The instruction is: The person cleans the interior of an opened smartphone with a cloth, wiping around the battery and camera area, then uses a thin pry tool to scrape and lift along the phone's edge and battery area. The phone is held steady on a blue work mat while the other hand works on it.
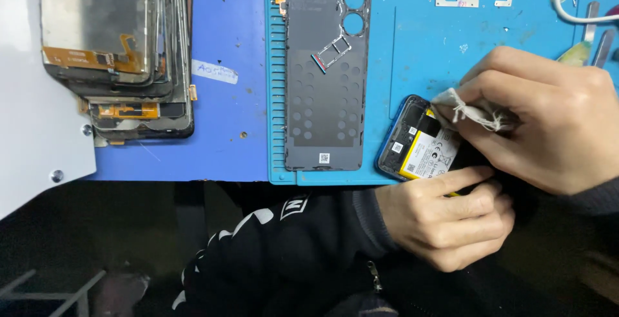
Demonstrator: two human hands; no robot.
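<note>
**Two hands work on an opened phone at the edge of a blue mat**

The right hand (548, 120) pinches a small frayed white cloth (474, 112) between thumb and fingers, pressing it onto the upper edge of an opened phone (419, 146). The left hand (451, 217) lies just below, fingers curled, its index finger stretched along the phone's lower edge and touching it; it steadies the phone rather than closing around it. The phone lies tilted at the near edge of a blue work mat (419, 52), its back removed, showing a yellow and white battery (431, 154) with small square printed labels.

To the left of the hands, a dark grey back cover (325, 98) lies inside-up on the mat, with a white square label near its bottom end and a small metal card tray (332, 52) resting on it. Further left, a stack of removed screens (119, 52) with orange flex cables sits beside a white handwritten sticker (215, 71).
</note>
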